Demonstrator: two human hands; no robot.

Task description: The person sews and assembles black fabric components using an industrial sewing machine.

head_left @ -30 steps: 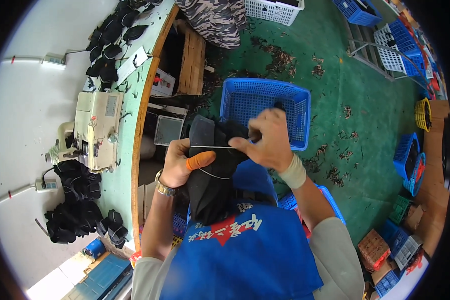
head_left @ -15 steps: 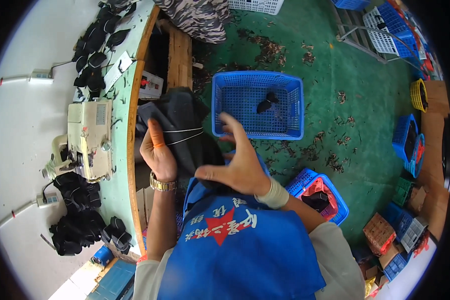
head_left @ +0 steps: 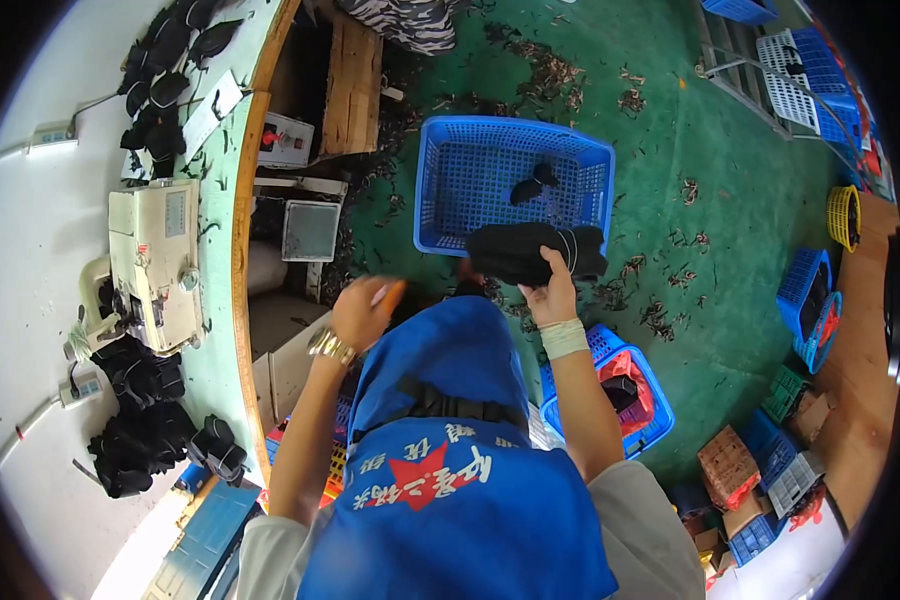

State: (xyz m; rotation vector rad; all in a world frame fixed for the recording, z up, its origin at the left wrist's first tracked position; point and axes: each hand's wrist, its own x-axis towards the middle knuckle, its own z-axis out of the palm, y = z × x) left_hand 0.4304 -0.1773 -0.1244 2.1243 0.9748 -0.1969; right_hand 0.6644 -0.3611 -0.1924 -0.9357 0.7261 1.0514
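My right hand [head_left: 553, 290] is closed on a bundle of black fabric pieces [head_left: 530, 254], with a thin white band around its right part. The thumb presses the bundle from above, and most fingers are hidden under it. It is held over the near edge of a blue plastic basket [head_left: 425, 190]. Inside that basket lies one small black fabric piece [head_left: 533, 184]. My left hand [head_left: 363, 312], apart from the bundle, hovers at the left of my blue apron [head_left: 440, 340]. An orange cover shows on one digit; the curled fingers are smeared by motion.
A sewing machine [head_left: 150, 265] stands on the green-topped table [head_left: 220, 190] at left, among heaps of black pieces [head_left: 145, 430]. Close by my right forearm is a smaller blue basket [head_left: 652, 432] with a red lining. Scraps [head_left: 550, 75] litter the green floor.
The banded bundle has moved from the left, by the table edge, to the right over the basket's near edge. My left hand has let go of it; my right hand has taken it.
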